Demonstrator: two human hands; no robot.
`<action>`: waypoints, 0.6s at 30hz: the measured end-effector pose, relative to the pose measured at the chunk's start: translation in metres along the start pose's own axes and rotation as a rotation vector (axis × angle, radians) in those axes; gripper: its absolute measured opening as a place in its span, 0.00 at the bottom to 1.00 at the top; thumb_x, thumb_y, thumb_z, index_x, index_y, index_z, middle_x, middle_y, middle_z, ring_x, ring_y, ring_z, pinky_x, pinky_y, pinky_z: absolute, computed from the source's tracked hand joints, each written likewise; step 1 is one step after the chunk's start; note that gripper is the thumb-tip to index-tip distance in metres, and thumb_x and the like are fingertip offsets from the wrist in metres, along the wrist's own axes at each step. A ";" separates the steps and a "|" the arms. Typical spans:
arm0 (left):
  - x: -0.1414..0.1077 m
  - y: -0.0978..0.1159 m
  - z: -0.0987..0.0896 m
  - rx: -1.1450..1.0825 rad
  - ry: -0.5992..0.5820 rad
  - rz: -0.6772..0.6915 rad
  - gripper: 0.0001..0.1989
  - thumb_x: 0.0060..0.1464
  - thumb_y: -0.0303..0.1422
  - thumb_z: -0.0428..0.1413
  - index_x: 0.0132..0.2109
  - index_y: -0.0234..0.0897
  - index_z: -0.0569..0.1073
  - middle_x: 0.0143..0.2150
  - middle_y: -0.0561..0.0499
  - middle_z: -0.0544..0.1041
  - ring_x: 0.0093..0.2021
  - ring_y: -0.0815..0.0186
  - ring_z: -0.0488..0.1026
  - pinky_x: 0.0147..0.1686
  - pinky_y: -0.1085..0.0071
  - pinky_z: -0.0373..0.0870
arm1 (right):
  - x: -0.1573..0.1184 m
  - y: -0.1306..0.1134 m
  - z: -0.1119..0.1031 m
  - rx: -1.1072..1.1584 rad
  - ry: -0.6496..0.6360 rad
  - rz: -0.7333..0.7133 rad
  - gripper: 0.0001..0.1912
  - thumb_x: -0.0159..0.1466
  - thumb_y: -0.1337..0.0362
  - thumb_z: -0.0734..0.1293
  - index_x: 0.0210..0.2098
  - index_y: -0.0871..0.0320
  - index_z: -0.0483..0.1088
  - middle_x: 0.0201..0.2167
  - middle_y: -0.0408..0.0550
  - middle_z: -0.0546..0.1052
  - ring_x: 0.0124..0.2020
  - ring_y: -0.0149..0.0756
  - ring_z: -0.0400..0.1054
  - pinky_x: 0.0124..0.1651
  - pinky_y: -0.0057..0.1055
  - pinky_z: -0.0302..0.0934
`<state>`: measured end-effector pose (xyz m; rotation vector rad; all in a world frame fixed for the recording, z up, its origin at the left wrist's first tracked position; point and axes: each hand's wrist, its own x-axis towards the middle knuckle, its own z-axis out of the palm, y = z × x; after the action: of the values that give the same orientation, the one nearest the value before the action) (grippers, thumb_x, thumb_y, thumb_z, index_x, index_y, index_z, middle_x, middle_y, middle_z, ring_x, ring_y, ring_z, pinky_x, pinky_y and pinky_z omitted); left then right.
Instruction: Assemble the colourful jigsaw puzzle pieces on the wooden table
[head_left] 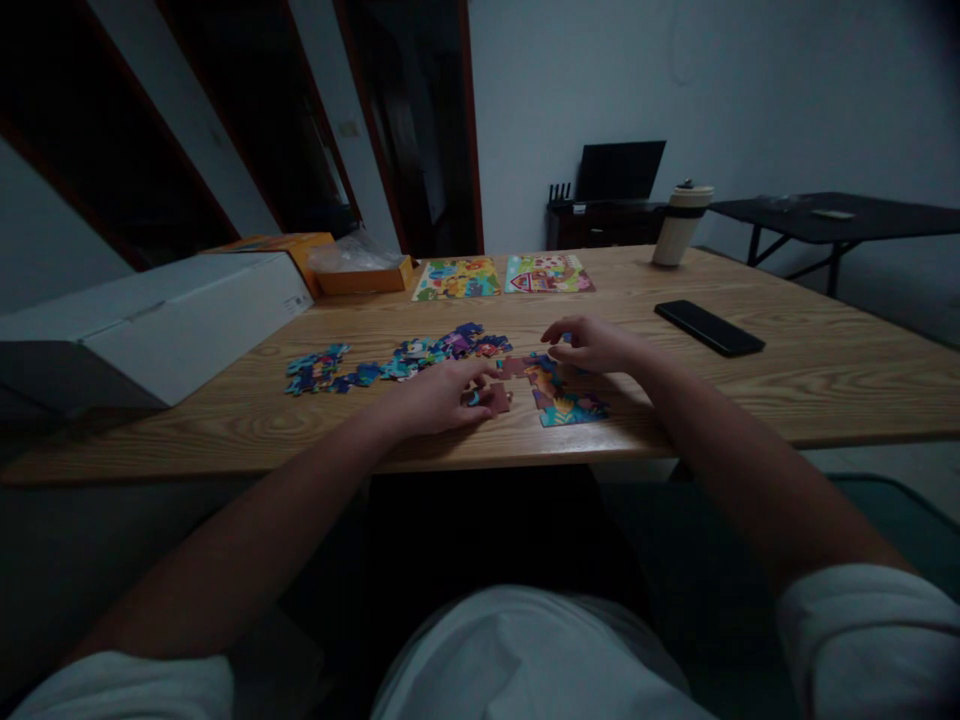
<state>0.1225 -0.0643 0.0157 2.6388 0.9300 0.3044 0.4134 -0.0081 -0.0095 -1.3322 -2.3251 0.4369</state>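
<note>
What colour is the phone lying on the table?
Black phone, seen best in the head view.

The table (787,380) is showing a pale wood grain, smooth with a soft sheen. The puzzle pieces (420,355) are looking like printed card, bright-coloured on the face, one piece (496,398) showing a dull brown back. The phone (709,327) is lying glossy black like glass. The white box (180,315) is looking like matt cardboard, and the orange box (364,277) is holding crinkled clear plastic. The sleeves (870,630) are looking like white cloth.
</note>
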 end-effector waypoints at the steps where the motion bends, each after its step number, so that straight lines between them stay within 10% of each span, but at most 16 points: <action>1: 0.002 0.000 0.002 0.016 0.030 0.012 0.14 0.56 0.31 0.59 0.50 0.42 0.73 0.46 0.52 0.78 0.44 0.63 0.74 0.44 0.71 0.68 | 0.000 0.001 0.000 0.001 -0.003 -0.004 0.15 0.62 0.61 0.65 0.46 0.57 0.76 0.44 0.52 0.79 0.39 0.39 0.72 0.42 0.34 0.64; 18: 0.033 -0.015 0.024 0.294 0.062 0.204 0.15 0.65 0.35 0.50 0.52 0.41 0.77 0.51 0.44 0.75 0.51 0.58 0.70 0.53 0.62 0.64 | 0.000 -0.002 0.000 -0.020 -0.077 0.029 0.17 0.64 0.56 0.65 0.48 0.57 0.76 0.41 0.50 0.80 0.33 0.35 0.72 0.36 0.30 0.61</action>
<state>0.1462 -0.0382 -0.0091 3.0184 0.7756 0.3208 0.4124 -0.0094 -0.0084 -1.3831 -2.3813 0.4834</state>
